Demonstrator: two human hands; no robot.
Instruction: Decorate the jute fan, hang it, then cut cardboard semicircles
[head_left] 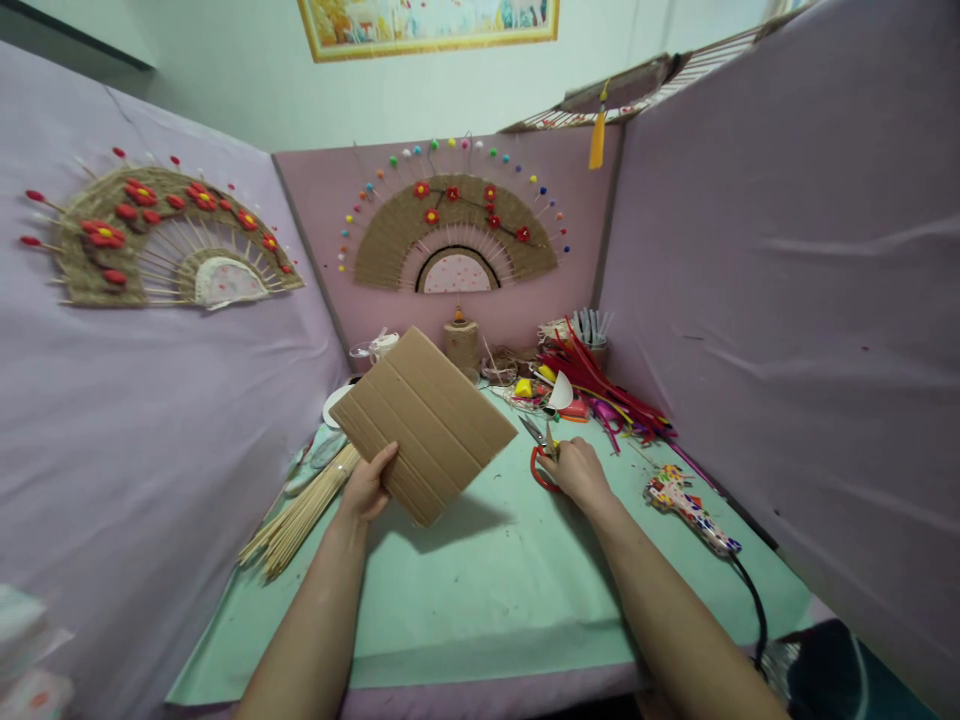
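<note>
A square piece of brown corrugated cardboard (427, 420) is held up at a tilt above the table. My left hand (367, 485) grips its lower left edge, thumb lying on the near face. To the right, my right hand (579, 470) is closed at the handles of red-handled scissors (537, 462), whose blades point away to the upper left. Part of the handles is hidden behind the fingers. Beside my left hand lies a bundle of thin bamboo sticks (304, 515).
A patterned glue gun (694, 512) with a black cord lies at the right. Along the back stand a twine spool (462, 348) and a pile of red pipe cleaners (592, 375). Decorated fans (457, 205) hang on the panels. The green tabletop (480, 600) ends near me.
</note>
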